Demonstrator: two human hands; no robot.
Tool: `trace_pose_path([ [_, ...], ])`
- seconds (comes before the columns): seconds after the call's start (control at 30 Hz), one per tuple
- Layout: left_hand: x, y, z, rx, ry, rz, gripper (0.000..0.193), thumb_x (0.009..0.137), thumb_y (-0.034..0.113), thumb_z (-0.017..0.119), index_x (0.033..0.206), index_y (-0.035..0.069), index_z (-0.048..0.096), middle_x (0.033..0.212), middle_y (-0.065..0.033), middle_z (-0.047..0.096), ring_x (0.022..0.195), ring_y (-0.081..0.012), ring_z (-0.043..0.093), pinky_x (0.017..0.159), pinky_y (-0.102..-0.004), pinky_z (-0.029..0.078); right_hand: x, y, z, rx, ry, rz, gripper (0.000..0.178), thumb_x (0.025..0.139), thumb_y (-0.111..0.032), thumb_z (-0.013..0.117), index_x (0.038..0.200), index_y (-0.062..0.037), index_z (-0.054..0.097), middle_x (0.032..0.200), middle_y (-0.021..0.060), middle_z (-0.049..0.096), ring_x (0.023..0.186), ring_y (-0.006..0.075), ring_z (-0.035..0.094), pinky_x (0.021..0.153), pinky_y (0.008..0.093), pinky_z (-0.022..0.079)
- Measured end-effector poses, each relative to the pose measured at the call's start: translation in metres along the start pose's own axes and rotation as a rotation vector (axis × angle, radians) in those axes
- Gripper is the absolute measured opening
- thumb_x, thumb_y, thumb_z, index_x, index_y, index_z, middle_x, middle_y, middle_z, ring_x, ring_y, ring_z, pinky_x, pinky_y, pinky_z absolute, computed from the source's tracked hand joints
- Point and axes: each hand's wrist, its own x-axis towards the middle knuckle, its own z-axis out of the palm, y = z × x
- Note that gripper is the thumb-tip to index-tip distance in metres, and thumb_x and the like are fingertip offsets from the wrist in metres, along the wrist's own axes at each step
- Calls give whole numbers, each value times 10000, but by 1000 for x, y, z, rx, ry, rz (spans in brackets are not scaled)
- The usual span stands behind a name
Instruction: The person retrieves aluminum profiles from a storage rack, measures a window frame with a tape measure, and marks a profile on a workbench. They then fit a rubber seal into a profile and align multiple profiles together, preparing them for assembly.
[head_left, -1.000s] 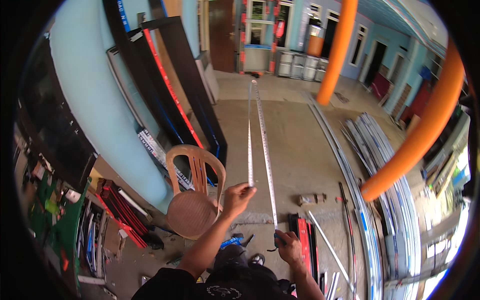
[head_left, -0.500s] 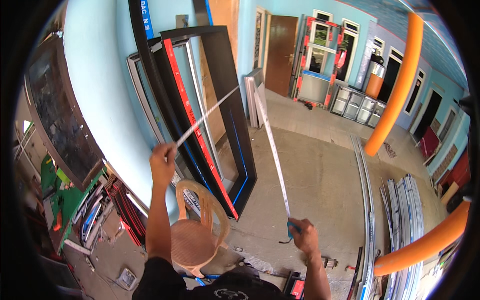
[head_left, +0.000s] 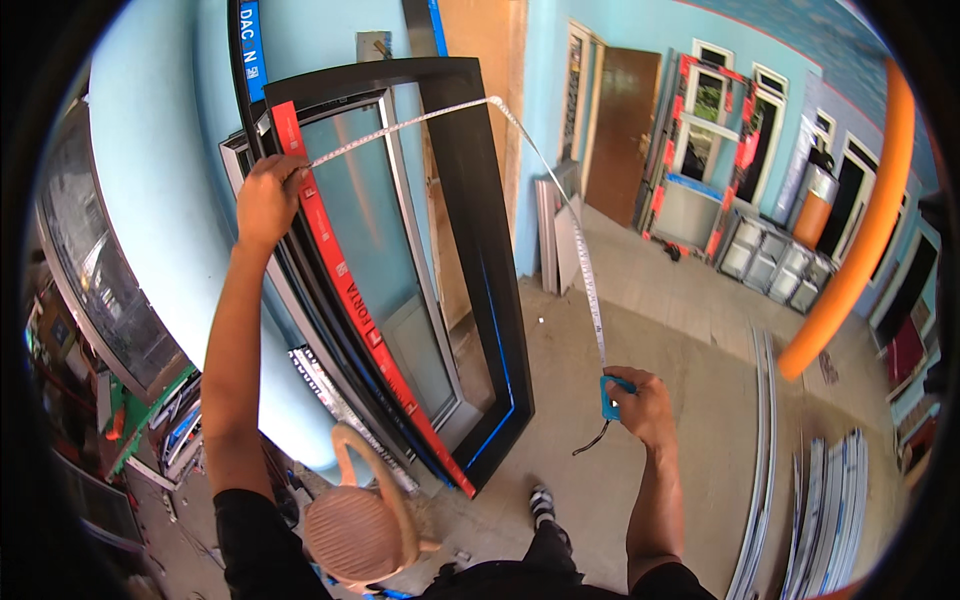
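Note:
My right hand (head_left: 645, 410) is closed around a tape measure (head_left: 608, 399) with a teal case and a dark strap hanging below. Its pale blade (head_left: 587, 275) rises from the case, bends sharply near the frame's top right, and runs across to my left hand (head_left: 268, 203). The left fingers pinch the blade's end at the upper left side of a large black frame (head_left: 465, 190), beside its red strip (head_left: 345, 285). This frame leans upright against the wall, with a blue line along its inner right edge. Behind it stands a grey-framed glass panel (head_left: 375, 215).
A tan plastic chair (head_left: 360, 530) stands close by at lower left. Long metal profiles (head_left: 825, 515) lie on the floor at right, near an orange pillar (head_left: 850, 230). Flat panels (head_left: 550, 235) lean behind the frame; a red-edged frame (head_left: 700, 150) stands farther back.
My left hand has moved up to the black frame's red-strip side with the tape end. The blade's bend is higher, and my right hand has risen slightly. The view has shifted closer to the frame.

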Motion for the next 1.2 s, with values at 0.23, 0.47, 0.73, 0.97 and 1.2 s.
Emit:
trace_pose_path([
  [0.23, 55, -11, 59, 350, 4, -6, 62, 898, 62, 707, 952, 53, 737, 1006, -79, 715, 955, -330, 649, 860, -445, 513, 247, 65, 10, 299, -83, 26, 277, 910, -150, 683, 1111, 20, 768, 739, 133, 697, 569, 209, 660, 525, 358, 519],
  [0.47, 69, -15, 70, 441, 4, 2, 114, 890, 13, 720, 1002, 17, 742, 1049, -95, 688, 975, -319, 639, 885, -417, 507, 402, 80, 51, 657, -288, 4, 257, 949, -136, 674, 1140, 15, 756, 755, 83, 664, 509, 162, 590, 409, 307, 450],
  [0.73, 73, -6, 67, 440, 70, -115, 137, 914, 33, 739, 1045, 54, 773, 1022, -98, 657, 929, -262, 651, 807, -382, 527, 436, 56, 71, 509, -424, -247, 240, 965, -193, 719, 1159, -63, 776, 763, 44, 662, 630, 138, 625, 463, 290, 504],
  [0.97, 78, -14, 66, 523, -7, -141, 128, 941, 40, 699, 1053, 41, 763, 1014, -126, 645, 932, -299, 651, 818, -406, 525, 440, 67, 81, 421, -386, -338, 235, 927, -123, 703, 1124, -13, 766, 826, 151, 719, 744, 236, 692, 712, 358, 533],
  [1.2, 82, -26, 61, 564, -78, -53, 135, 961, 50, 670, 1074, 28, 740, 1026, -146, 635, 944, -334, 640, 846, -430, 517, 439, 76, 82, 388, -357, -403, 217, 935, -87, 694, 1118, 6, 761, 797, 114, 712, 706, 182, 663, 677, 335, 521],
])
